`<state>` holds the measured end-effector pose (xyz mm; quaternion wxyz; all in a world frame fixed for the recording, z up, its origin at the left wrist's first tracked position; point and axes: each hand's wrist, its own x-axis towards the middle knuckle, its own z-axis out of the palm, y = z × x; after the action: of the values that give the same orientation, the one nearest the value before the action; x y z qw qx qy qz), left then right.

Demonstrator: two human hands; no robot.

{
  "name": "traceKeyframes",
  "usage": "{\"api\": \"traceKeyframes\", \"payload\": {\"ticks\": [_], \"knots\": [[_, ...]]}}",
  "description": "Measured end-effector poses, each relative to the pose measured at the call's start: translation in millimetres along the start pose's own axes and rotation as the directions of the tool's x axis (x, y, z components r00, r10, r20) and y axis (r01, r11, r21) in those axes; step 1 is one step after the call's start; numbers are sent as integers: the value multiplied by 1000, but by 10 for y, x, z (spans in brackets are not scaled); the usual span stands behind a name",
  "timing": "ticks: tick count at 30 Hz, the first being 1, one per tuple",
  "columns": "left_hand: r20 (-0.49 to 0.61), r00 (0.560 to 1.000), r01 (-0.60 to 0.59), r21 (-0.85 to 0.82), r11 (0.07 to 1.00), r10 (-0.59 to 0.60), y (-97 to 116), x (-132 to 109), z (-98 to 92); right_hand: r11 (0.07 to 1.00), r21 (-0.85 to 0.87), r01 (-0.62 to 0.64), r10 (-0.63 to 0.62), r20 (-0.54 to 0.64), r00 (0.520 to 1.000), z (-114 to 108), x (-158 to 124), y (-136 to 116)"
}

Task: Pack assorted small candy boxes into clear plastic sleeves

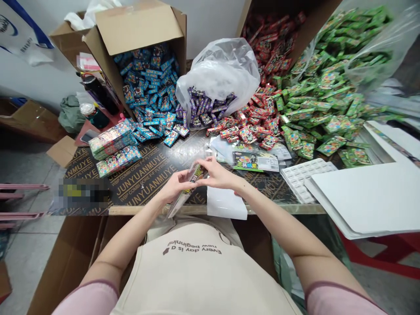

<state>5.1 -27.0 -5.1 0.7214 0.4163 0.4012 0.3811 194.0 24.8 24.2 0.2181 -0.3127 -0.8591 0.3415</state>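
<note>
Both hands meet over the front edge of the table, holding a thin, flat printed packet (180, 202) tilted on its edge. My left hand (177, 187) is closed on its left side, thumb and fingers pressed to it. My right hand (217, 174) grips the far and right side with fingers bent over the top. Part of the packet's colourful print shows between the fingers; the rest is hidden. Under my right wrist lies a white sheet (226, 204). Just beyond it are flat black-and-green printed packets (246, 161).
Small blue boxes (154, 78) spill from a carton (139, 26). Purple boxes (205, 107) sit in a clear bag (226, 61). Red boxes (259, 113) and green boxes (321, 100) lie heaped rightward. Stacked boxes (114, 144) stand left; white card sheets (367, 197) overhang the right edge.
</note>
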Motion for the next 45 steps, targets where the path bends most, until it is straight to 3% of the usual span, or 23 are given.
{"api": "traceKeyframes", "payload": {"ticks": [2, 4, 5, 7, 8, 9, 13, 16, 18, 20, 22, 24, 27, 29, 31, 33, 35, 37, 41, 45], "knots": [[-37, 999, 6, 34, 999, -5, 19, -13, -3, 998, 64, -29, 29, 0, 1000, 6, 7, 37], [-85, 996, -10, 20, 1000, 12, 33, -8, -15, 982, 177, -61, 82, -118, 990, 46, 27, 101], [-114, 993, -18, 3, 1000, 18, 41, 0, -26, 967, 241, -79, 138, -238, 961, 82, 36, 136], [-183, 983, -3, -36, 999, -4, 55, 20, -60, 916, 386, -109, 295, -464, 836, 180, 46, 197], [-209, 978, 11, -52, 999, -22, 60, 29, -78, 877, 464, -122, 372, -499, 783, 237, 46, 216], [-229, 973, 18, -56, 998, -31, 61, 36, -95, 830, 541, -138, 433, -469, 770, 295, 44, 225], [-293, 952, -41, 163, 986, 88, 24, 58, -138, 648, 729, -220, 471, -156, 868, 456, 65, 177], [-343, 919, -75, 336, 939, 196, -19, 103, -177, 618, 762, -196, 503, -191, 843, 463, 113, 124], [-377, 896, -101, 340, 935, 233, -34, 150, -231, 548, 808, -214, 517, -126, 847, 444, 114, 102], [-426, 866, -134, 306, 943, 261, -36, 195, -305, 442, 843, -306, 457, 82, 886, 438, 65, 96], [-458, 846, -166, 257, 952, 271, -40, 219, -375, 385, 818, -429, 364, 292, 884, 452, -30, 117], [-408, 880, -167, 213, 963, 243, -60, 216, -414, 376, 796, -474, 383, 332, 862, 480, -138, 169], [-255, 953, -127, 162, 978, 166, -126, 180, -394, 365, 806, -466, 497, 255, 830, 519, -253, 260], [-239, 959, -123, 141, 982, 154, -171, 159, -346, 362, 820, -443, 526, 213, 824, 540, -272, 295], [-257, 953, -126, 147, 981, 161, -202, 148, -293, 392, 844, -366, 575, 86, 814, 559, -244, 301], [-224, 961, -115, 200, 973, 160, -215, 139, -246, 435, 860, -266, 631, -80, 771, 576, -182, 289], [-196, 966, -117, 256, 960, 170, -218, 132, -203, 456, 864, -214, 653, -161, 740, 595, -109, 263], [-252, 941, -154, 279, 948, 227, -224, 132, -164, 456, 870, -187, 651, -183, 736, 618, -40, 224], [-423, 850, -249, 206, 946, 315, -259, 173, -97, 458, 886, -76, 636, -267, 724, 673, 50, 111], [-470, 854, -227, 50, 973, 223, -302, 212, -87, 459, 888, -33, 644, -306, 701, 716, 75, 59]]}}
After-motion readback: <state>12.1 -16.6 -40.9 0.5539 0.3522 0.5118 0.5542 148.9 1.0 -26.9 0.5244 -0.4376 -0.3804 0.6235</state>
